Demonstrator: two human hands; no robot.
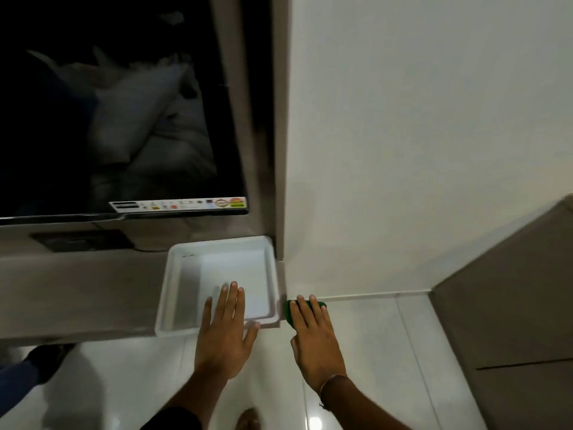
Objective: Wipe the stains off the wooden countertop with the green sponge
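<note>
The green sponge (289,312) shows under the fingers of my right hand (313,339), which holds it just past the right end of the wooden countertop (77,290), near the foot of the wall. Only the sponge's left and far edges peek out. My left hand (226,333) hovers flat with its fingers spread over the front rim of a white tray (167,293) and holds nothing. The tray stands at the right end of the countertop. No stains are distinct on the grey-brown surface from here.
A dark TV screen (108,103) hangs above the countertop. A white wall (403,150) stands to the right, with a brown cabinet (511,305) beyond it. Glossy white floor tiles (387,352) lie below, and a bare foot (248,420) shows at the bottom edge.
</note>
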